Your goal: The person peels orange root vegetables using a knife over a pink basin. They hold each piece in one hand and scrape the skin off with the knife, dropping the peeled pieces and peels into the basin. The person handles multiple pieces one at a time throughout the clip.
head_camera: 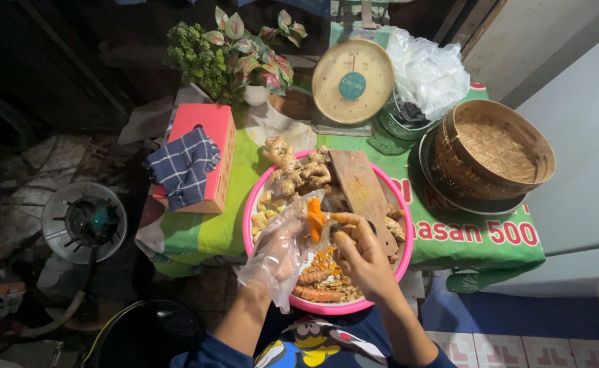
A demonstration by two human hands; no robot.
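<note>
Left hand (282, 238), in a clear plastic glove, grasps an orange turmeric piece (315, 219) above the pink basin (253, 204). Right hand (360, 255), bare, clenched beside it; what it holds cannot be told. Basin contents: ginger roots (296, 167), wooden cutting board (364, 194), peelings (326, 262). Behind: dial scale (352, 82).
</note>
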